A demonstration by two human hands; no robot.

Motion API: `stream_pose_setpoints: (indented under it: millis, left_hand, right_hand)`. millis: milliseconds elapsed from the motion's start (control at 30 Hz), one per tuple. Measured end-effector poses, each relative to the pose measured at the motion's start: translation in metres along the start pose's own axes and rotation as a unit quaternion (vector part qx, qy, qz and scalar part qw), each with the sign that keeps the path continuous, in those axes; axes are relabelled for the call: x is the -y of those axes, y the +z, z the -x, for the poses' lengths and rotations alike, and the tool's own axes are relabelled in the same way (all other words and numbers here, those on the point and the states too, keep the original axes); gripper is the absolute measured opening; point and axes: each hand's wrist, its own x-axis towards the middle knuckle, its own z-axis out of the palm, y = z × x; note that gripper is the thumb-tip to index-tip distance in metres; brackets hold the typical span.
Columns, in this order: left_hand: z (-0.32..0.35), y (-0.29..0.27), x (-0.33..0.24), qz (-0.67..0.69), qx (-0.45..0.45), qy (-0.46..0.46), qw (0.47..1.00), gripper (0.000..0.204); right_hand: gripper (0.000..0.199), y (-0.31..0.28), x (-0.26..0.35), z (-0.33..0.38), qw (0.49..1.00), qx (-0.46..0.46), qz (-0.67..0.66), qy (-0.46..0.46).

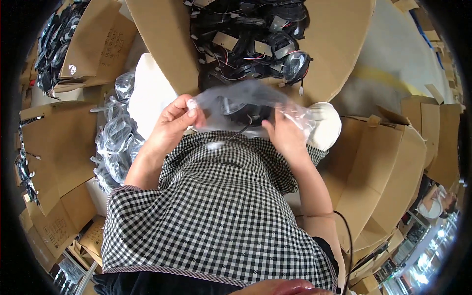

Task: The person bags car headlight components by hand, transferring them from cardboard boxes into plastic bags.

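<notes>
A clear plastic bag [253, 92] is stretched between my two hands above my lap. My left hand [173, 123] pinches the bag's left edge between thumb and fingers, with something white at the fingertips. My right hand [289, 136] grips the bag's right side; film wraps its fingers, which are partly hidden. A dark part [238, 110] with a black cable shows between the hands, seen through the film. Whether it lies inside the bag or beneath it, I cannot tell.
An open carton [164, 37] ahead holds many black parts with wires and plates. Bagged parts [118, 137] pile up at the left. More cartons stand left [61, 147] and right [378, 172]. A black cable [350, 236] hangs by my right arm.
</notes>
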Motion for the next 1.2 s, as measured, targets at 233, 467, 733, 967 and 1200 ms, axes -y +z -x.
stream_pose_setpoints:
  millis: [233,467,733,967,1200]
  left_hand:
    - [-0.001,-0.003,-0.005,-0.381,-0.159,0.104,0.905,0.009]
    - [-0.017,-0.002,-0.019,-0.613,-0.110,0.268,0.735,0.018]
    - [-0.018,0.028,-0.035,-0.597,-0.248,0.058,0.761,0.036]
    - [-0.019,-0.019,-0.028,-0.444,-0.182,0.198,0.855,0.032]
    - [-0.023,-0.041,-0.028,-0.430,-0.199,0.150,0.867,0.026]
  right_hand:
    - [0.029,-0.043,0.027,0.039,0.991,0.098,-0.065,-0.059]
    - [0.018,-0.091,0.048,0.048,0.980,0.057,-0.002,-0.192]
    - [0.015,-0.104,0.028,0.040,0.974,-0.092,0.030,-0.206]
    - [0.012,-0.117,-0.011,0.015,0.951,-0.186,0.034,-0.243]
    - [0.009,-0.087,-0.002,0.008,0.936,-0.228,-0.040,-0.265]
